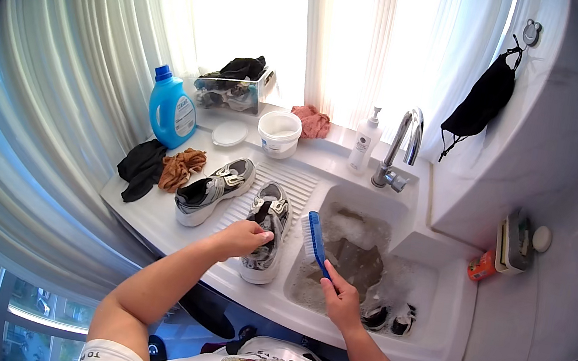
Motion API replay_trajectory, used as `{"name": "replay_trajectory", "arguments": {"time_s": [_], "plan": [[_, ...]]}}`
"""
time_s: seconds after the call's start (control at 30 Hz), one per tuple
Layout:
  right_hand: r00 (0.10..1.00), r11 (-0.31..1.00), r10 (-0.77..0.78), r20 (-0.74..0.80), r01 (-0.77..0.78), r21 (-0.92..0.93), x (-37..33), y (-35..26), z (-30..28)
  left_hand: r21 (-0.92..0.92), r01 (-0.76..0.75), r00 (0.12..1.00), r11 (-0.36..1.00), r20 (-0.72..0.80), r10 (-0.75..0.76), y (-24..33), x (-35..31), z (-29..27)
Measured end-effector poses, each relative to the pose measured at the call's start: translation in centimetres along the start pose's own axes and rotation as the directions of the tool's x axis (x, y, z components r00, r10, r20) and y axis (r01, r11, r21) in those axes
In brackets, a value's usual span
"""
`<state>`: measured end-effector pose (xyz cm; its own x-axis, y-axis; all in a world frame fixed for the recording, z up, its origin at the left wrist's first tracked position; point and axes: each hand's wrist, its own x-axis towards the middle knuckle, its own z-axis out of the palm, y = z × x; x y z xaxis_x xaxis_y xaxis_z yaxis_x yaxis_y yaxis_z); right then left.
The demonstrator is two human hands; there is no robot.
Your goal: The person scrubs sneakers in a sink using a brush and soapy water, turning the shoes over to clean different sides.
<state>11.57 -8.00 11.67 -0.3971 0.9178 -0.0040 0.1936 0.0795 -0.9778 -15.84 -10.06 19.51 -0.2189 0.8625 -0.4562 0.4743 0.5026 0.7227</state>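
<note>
My left hand (244, 239) is closed on the collar of a grey and white sneaker (261, 266) that stands on the ribbed washboard. Its toe points away from me, toward the window. In my right hand (342, 298) is a blue scrub brush (314, 240), gripped by its handle, with white bristles facing left. The brush hangs over the left edge of the sink (439, 274), apart from the sneaker. A matching sneaker (209, 191) rests on the counter to the left. Murky, foamy water (355, 261) fills the basin.
Two black-and-white shoes (388, 318) sit at the sink's near right. Behind are a chrome faucet (393, 159), a pump bottle (365, 143), a white tub (279, 134) and a clear bin of clothes (235, 90). A blue detergent bottle (172, 114) and dark cloth (142, 166) stand left.
</note>
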Motion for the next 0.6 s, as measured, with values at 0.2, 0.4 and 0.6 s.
{"name": "replay_trajectory", "arguments": {"time_s": [0.2,0.4,0.6], "plan": [[0.999,1.0,0.017,0.04,-0.018,0.014,-0.4,0.1,-0.2,0.073,0.143,0.976,0.987,0.155,-0.153,-0.8,3.0,-3.5],[0.998,0.999,0.041,0.046,-0.043,0.033,-0.2,0.2,0.0,-0.857,0.372,0.927,0.356,0.327,-0.181,3.0,3.5,0.2],[0.999,0.998,0.011,0.039,-0.013,0.066,-0.3,0.4,0.3,-0.976,-0.142,0.864,0.165,-0.204,-0.46,1.8,5.3,4.1]]}}
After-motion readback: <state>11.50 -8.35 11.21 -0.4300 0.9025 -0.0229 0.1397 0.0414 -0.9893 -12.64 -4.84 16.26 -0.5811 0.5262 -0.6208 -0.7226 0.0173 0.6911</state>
